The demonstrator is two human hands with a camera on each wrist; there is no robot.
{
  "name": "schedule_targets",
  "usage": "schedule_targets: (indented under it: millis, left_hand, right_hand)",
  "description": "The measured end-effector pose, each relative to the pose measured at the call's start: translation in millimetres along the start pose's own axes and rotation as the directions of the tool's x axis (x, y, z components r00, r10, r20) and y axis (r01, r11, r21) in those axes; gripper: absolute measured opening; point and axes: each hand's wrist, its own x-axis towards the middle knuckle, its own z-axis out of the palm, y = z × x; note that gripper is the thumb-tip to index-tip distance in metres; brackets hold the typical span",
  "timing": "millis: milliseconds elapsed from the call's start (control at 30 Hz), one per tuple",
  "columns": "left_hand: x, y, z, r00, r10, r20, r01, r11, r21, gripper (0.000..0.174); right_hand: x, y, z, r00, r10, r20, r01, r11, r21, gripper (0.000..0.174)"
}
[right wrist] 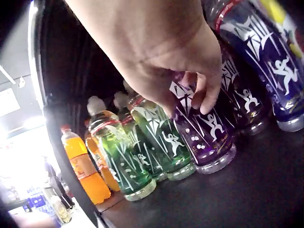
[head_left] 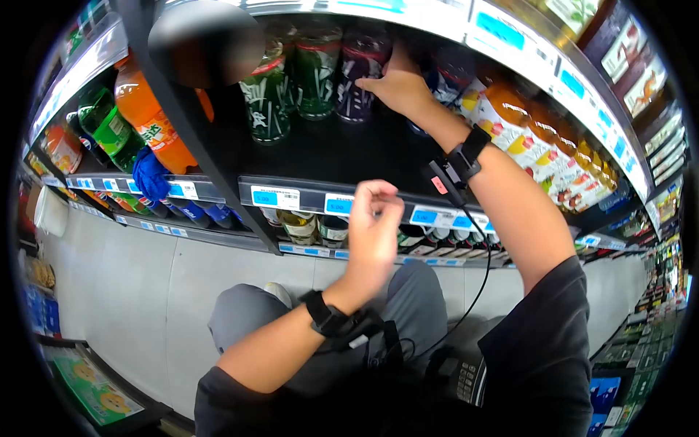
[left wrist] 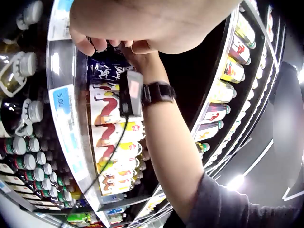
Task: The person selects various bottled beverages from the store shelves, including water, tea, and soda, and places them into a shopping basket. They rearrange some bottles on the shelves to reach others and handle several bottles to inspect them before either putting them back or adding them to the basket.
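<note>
On the black shelf, a purple-drink bottle (head_left: 352,98) stands upright beside green-drink bottles (head_left: 268,109). My right hand (head_left: 405,89) reaches in from the right and grips it. In the right wrist view, the thumb and fingers of this hand (right wrist: 166,52) bend around the purple bottle (right wrist: 204,135), whose base meets the shelf; the palm hides its top. A darker bottle and a blue one (right wrist: 270,61) stand beside it. My left hand (head_left: 373,237) hangs before the shelf edge, fingers loosely curled around nothing; it fills the top of the left wrist view (left wrist: 152,21).
A black divider (head_left: 196,124) separates orange soda bottles (head_left: 155,120) on the left. Juice bottles with white fruit labels (head_left: 510,127) line the right. Price tags run along the shelf edge (head_left: 306,188); more bottles stand below. A cable hangs from the right wrist.
</note>
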Motion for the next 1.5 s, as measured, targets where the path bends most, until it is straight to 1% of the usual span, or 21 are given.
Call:
schedule_targets:
  millis: [67, 100, 200, 233, 267, 333, 400, 467, 500, 533, 567, 633, 733, 867, 933, 967, 1100, 1233, 1400, 1467, 1500]
  left_hand:
    - [10, -4, -5, 0.999, 0.002, -0.052, 0.002, 0.996, 0.089, 0.014]
    - [16, -4, -7, 0.999, 0.024, -0.044, -0.019, 0.994, 0.111, 0.014]
    - [30, -2, -16, 0.996, 0.077, 0.036, -0.083, 0.97, 0.229, 0.012]
    - [33, 2, -15, 0.986, 0.154, 0.069, -0.169, 0.918, 0.358, 0.01]
    - [35, 7, -13, 0.967, 0.223, 0.126, -0.256, 0.846, 0.468, 0.009]
    - [39, 15, -12, 0.862, 0.355, 0.362, -0.493, 0.413, 0.766, 0.014]
    - [45, 18, -6, 0.673, 0.349, 0.652, -0.693, -0.012, 0.721, 0.026]
    - [54, 7, -11, 0.655, 0.234, 0.719, -0.717, -0.11, 0.689, 0.034]
    - [58, -2, -15, 0.695, 0.176, 0.697, -0.69, -0.109, 0.715, 0.037]
    - [57, -10, -16, 0.732, 0.121, 0.67, -0.66, -0.118, 0.742, 0.039]
    - [55, -17, -18, 0.763, 0.058, 0.644, -0.614, -0.246, 0.75, 0.043]
    - [52, -22, -18, 0.738, -0.001, 0.675, -0.626, -0.377, 0.683, 0.044]
    - [57, -22, -17, 0.749, -0.035, 0.661, -0.63, -0.343, 0.696, 0.046]
    - [57, -25, -12, 0.769, -0.02, 0.639, -0.593, -0.396, 0.701, 0.045]
    - [54, -25, -13, 0.778, -0.014, 0.629, -0.573, -0.427, 0.699, 0.045]
    - [54, -25, -14, 0.772, -0.01, 0.635, -0.579, -0.423, 0.697, 0.045]
    - [54, -25, -16, 0.755, -0.005, 0.656, -0.593, -0.434, 0.679, 0.045]
    - [53, -24, -17, 0.744, -0.006, 0.668, -0.604, -0.432, 0.67, 0.045]
    - [51, -25, -14, 0.747, -0.001, 0.665, -0.598, -0.437, 0.672, 0.045]
    - [52, -26, -12, 0.754, 0.01, 0.657, -0.575, -0.474, 0.667, 0.045]
    - [53, -27, -12, 0.752, 0.014, 0.66, -0.577, -0.471, 0.667, 0.045]
  right_hand:
    - [-31, -9, -29, 0.987, 0.064, 0.147, -0.08, 0.992, 0.1, 0.08]
    - [-57, -9, -43, 0.995, -0.086, 0.058, 0.072, 0.977, 0.201, 0.07]
    - [-137, -22, -126, 0.853, -0.132, 0.506, -0.098, 0.91, 0.403, 0.031]
    - [-164, -27, -157, 0.8, -0.033, 0.599, -0.21, 0.92, 0.331, 0.019]
    - [-187, -22, -182, 0.782, -0.004, 0.624, -0.225, 0.931, 0.287, 0.016]
    - [-237, 2, -230, 0.754, 0.012, 0.656, -0.297, 0.898, 0.326, 0.018]
    - [-284, 20, -282, 0.573, 0.207, 0.793, -0.517, 0.842, 0.153, 0.021]
    - [-334, 44, -314, 0.407, 0.376, 0.832, -0.674, 0.739, -0.004, 0.024]
    - [-360, 59, -324, 0.248, 0.502, 0.829, -0.786, 0.604, -0.131, 0.027]
    - [-388, 75, -333, 0.168, 0.561, 0.81, -0.785, 0.574, -0.234, 0.029]
    - [-417, 88, -338, 0.09, 0.68, 0.728, -0.828, 0.457, -0.324, 0.029]
    - [-462, 116, -344, -0.092, 0.777, 0.622, -0.824, 0.291, -0.486, 0.029]
    - [-527, 151, -334, -0.199, 0.831, 0.52, -0.866, 0.099, -0.49, 0.032]
    - [-568, 173, -297, -0.17, 0.877, 0.449, -0.857, 0.094, -0.507, 0.047]
    - [-586, 181, -278, -0.06, 0.979, 0.194, -0.924, 0.019, -0.382, 0.052]
    - [-641, 218, -266, 0.339, 0.939, 0.048, -0.768, 0.306, -0.562, 0.056]
    - [-658, 229, -252, 0.23, 0.971, -0.064, -0.843, 0.166, -0.512, 0.059]
    - [-684, 245, -236, 0.182, 0.974, -0.136, -0.905, 0.112, -0.41, 0.063]
    - [-687, 243, -233, 0.205, 0.954, -0.219, -0.907, 0.101, -0.408, 0.063]
    - [-667, 223, -242, 0.099, 0.943, -0.318, -0.937, -0.019, -0.348, 0.063]
    - [-663, 217, -250, 0.132, 0.907, -0.399, -0.944, -0.008, -0.33, 0.056]
